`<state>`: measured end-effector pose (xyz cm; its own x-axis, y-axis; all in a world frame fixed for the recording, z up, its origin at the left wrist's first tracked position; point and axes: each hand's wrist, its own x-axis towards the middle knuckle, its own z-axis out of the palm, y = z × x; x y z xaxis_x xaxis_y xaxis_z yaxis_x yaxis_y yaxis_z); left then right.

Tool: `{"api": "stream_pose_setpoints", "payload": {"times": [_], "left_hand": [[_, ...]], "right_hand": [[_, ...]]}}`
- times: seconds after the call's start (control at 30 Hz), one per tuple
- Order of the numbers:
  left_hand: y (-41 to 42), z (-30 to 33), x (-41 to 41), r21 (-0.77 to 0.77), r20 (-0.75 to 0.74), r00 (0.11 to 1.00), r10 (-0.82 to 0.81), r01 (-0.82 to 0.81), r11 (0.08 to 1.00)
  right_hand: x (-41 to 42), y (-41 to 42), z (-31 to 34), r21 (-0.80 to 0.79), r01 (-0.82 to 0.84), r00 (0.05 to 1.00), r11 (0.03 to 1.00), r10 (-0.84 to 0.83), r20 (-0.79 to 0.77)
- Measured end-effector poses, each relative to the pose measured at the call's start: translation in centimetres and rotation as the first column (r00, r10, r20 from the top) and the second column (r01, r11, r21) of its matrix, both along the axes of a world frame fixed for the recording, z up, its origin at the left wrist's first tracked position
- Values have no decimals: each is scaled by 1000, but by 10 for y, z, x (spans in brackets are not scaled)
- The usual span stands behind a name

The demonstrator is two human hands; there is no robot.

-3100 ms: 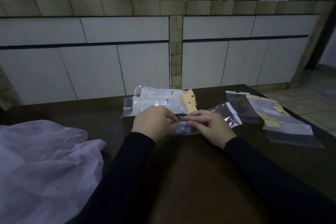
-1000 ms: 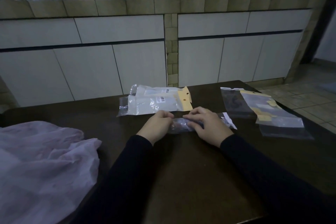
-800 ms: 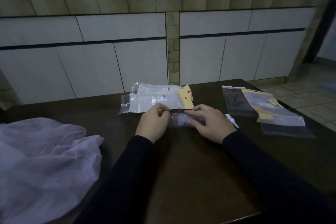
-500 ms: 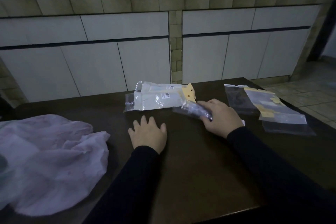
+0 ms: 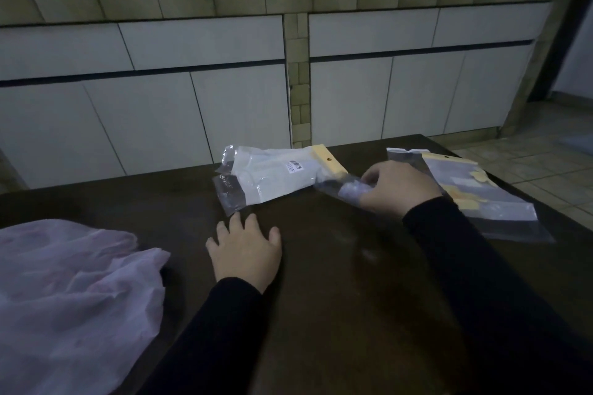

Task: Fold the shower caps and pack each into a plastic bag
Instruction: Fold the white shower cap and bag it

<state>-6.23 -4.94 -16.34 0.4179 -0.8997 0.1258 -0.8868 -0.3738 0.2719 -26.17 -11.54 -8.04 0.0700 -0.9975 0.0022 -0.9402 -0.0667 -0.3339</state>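
Observation:
My right hand (image 5: pixel 396 187) grips a narrow clear plastic bag with a folded shower cap inside (image 5: pixel 345 191), held against the right end of a stack of filled white packs with yellow header cards (image 5: pixel 276 175) at the far middle of the dark table (image 5: pixel 337 314). My left hand (image 5: pixel 245 250) rests flat on the table with fingers spread, holding nothing, just in front of that stack. A loose pile of pale pink shower caps (image 5: pixel 67 292) lies at the near left.
Several flat bags with yellow headers (image 5: pixel 481 196) lie at the far right, close to the table's right edge. Behind the table runs a low tiled counter with white cabinet doors (image 5: pixel 244 106). Tiled floor (image 5: pixel 552 163) shows to the right.
Both hands were closing the bag at the table's middle. My left hand let go and now lies flat, while my right hand carried the filled bag back and right to the stack.

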Motion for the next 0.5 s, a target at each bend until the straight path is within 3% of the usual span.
{"api": "stream_pose_setpoints", "payload": {"times": [0.23, 0.5], "left_hand": [[1, 0, 0, -3, -8, 1000, 6, -6, 1000], [1, 2, -2, 17, -2, 1000, 1, -1, 1000]], "right_hand": [[16, -54, -3, -249, 222, 944, 943, -143, 298], [43, -115, -45, -234, 247, 967, 940, -221, 130]]}}
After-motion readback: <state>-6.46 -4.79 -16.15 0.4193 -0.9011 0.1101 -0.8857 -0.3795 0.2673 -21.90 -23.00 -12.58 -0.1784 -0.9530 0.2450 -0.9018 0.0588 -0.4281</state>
